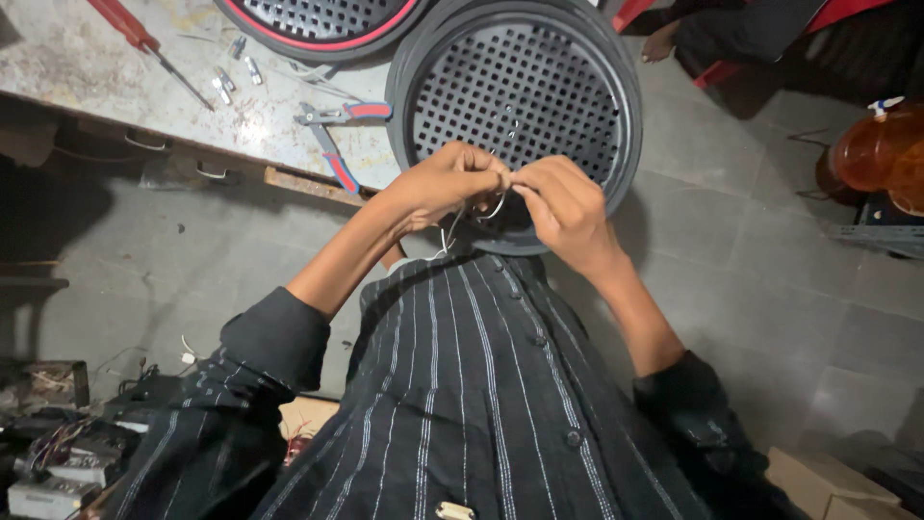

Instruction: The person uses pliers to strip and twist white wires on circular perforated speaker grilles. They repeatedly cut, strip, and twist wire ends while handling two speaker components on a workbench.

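At frame centre, the left hand point(452, 181) and right hand point(563, 207) meet, fingers pinched closed on a thin wire point(491, 207) before the round black grille point(515, 91). Pliers point(337, 135) lie on the bench point(67, 58), upper left.

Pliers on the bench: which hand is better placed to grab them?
Left, probably. The pliers lie on the bench on the left hand's side; the right hand would cross over. Both hands pinch the thin wire.
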